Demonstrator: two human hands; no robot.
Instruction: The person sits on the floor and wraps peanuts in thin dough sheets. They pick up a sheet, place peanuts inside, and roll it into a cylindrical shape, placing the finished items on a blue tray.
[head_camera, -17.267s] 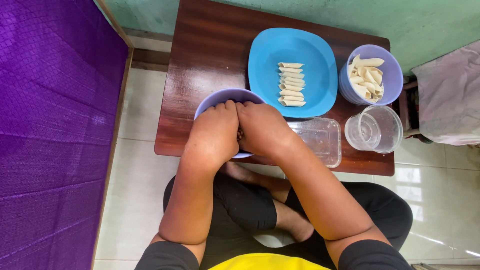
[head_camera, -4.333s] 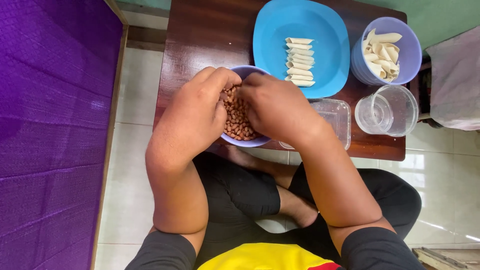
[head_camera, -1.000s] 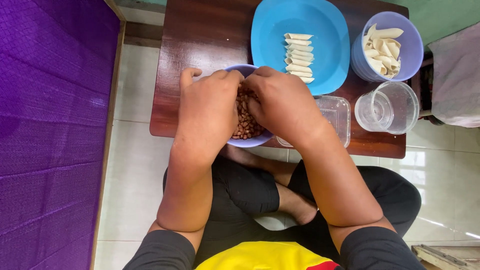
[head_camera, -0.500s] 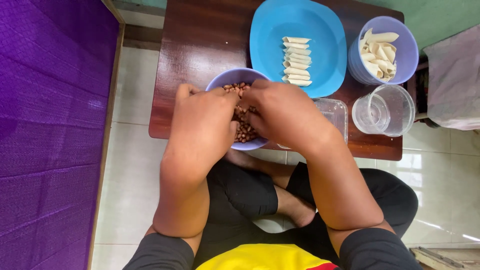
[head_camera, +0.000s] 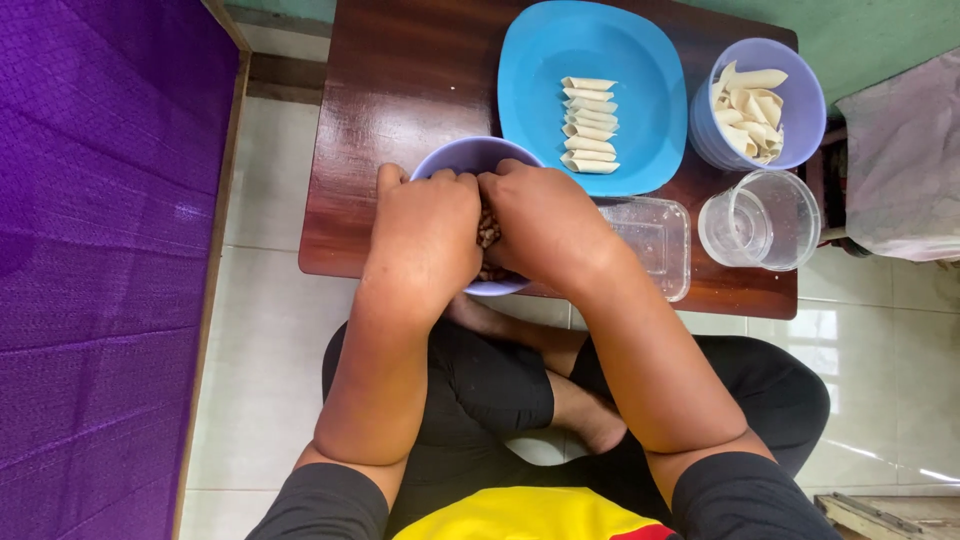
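Observation:
A lilac bowl (head_camera: 470, 156) of brown peanuts (head_camera: 488, 236) sits at the near edge of a dark wooden table (head_camera: 400, 90). My left hand (head_camera: 425, 230) and my right hand (head_camera: 545, 225) are both down in the bowl, side by side, fingers curled over the nuts and covering most of them. Whether either hand holds a nut cannot be told. Behind the bowl lies a blue plate (head_camera: 540, 60) with a neat row of pale shell pieces (head_camera: 588, 124).
A second lilac bowl (head_camera: 800, 110) of pale shells stands at the back right. A clear jug (head_camera: 765, 218) and a clear rectangular tub (head_camera: 655, 240) sit to the right of my hands. Purple fabric (head_camera: 100, 250) covers the left side. My crossed legs lie below on white tiles.
Both hands have drawn closer together over the bowl, hiding more of the peanuts than half a second ago. The dishes on the table have not moved.

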